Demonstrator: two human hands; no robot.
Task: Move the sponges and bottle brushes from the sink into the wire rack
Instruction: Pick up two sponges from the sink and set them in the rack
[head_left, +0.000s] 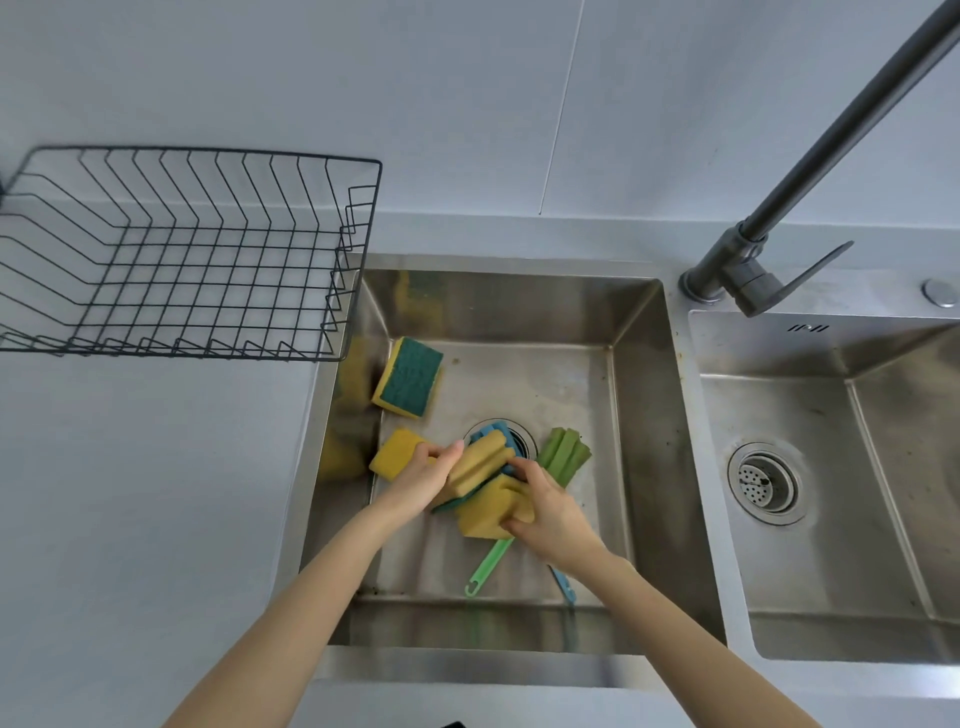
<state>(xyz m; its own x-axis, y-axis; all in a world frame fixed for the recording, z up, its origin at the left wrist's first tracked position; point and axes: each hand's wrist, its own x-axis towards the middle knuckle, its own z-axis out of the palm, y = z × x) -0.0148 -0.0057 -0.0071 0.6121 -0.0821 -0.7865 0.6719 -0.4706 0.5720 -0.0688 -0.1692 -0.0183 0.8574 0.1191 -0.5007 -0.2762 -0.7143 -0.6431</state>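
Both my hands reach into the left sink basin (639, 415). My left hand (421, 478) grips a yellow sponge (475, 465) lying over the drain. My right hand (550, 514) holds another yellow sponge (488, 514) just below it. A yellow sponge (396, 451) lies at the left wall, and a green-topped sponge (408, 383) sits further back. A green bottle brush (563, 452) has its handle (488, 566) running under my right hand. A blue bottle brush (506, 434) is mostly hidden; its handle end (566, 587) shows near the front. The black wire rack (171, 260) stands on the counter to the left, holding nothing.
A grey faucet (748, 270) rises between the two basins and slants up to the right. The right basin (831, 493) has a metal drain strainer (766, 483). Grey counter (130, 493) lies in front of the rack, with a tiled wall behind.
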